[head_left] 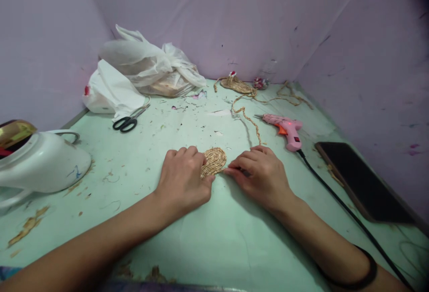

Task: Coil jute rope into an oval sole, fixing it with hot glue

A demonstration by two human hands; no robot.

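Observation:
A coiled oval of straw-coloured braided cord [215,160] is held near the middle of the table. My left hand [184,171] grips its left side, thumb at the near edge and fingers curled over the top. Just right of the coil, my right hand [259,173] is closed in a pinch on the cord at the coil's edge. A loose length of the cord [253,122] runs from behind my right hand to the back of the table. My fingers cover the left part of the coil.
A pink glue gun [284,129] with a black cable lies right, beside a phone [363,180]. Scissors [129,121], plastic bags [157,66] and a white pitcher-like container [50,162] are left. A small woven slipper-shaped piece [237,85] sits at the back wall.

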